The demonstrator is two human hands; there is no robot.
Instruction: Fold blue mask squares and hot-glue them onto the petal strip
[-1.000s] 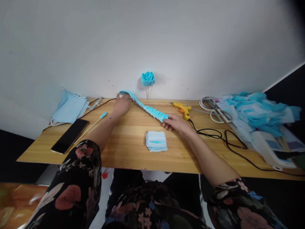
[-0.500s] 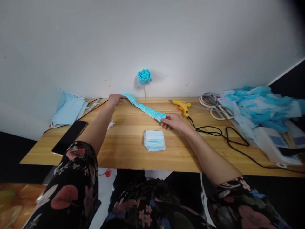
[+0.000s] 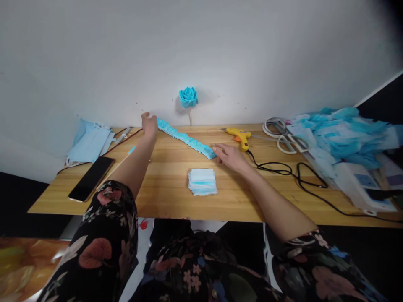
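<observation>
A long pleated light-blue strip (image 3: 186,138) of mask-like fabric lies slantwise on the wooden table. At its far left end is my left hand (image 3: 149,124), thumb and finger apart. My right hand (image 3: 231,157) rests at the near right end, its fingers stretched out and fingertips touching the edge. A stack of cut white and blue fabric squares (image 3: 202,181) sits closer to me. Behind the strip, a blue fabric rose (image 3: 188,97) on a thin stick leans by the wall. My left forearm partly hides another thin stick with a blue tip (image 3: 131,149).
At left are folded blue face masks (image 3: 90,142) and a black phone (image 3: 92,179). A yellow glue gun (image 3: 241,136) with a looping black cord lies right of centre. Farther right are white-handled scissors (image 3: 292,144), a tape roll (image 3: 273,126) and heaped blue-white fabric scraps (image 3: 343,134).
The strip has come to lie straighter and flatter on the table. My left hand has shifted slightly left at its end, fingers parting, and my right fingers have loosened from the near end.
</observation>
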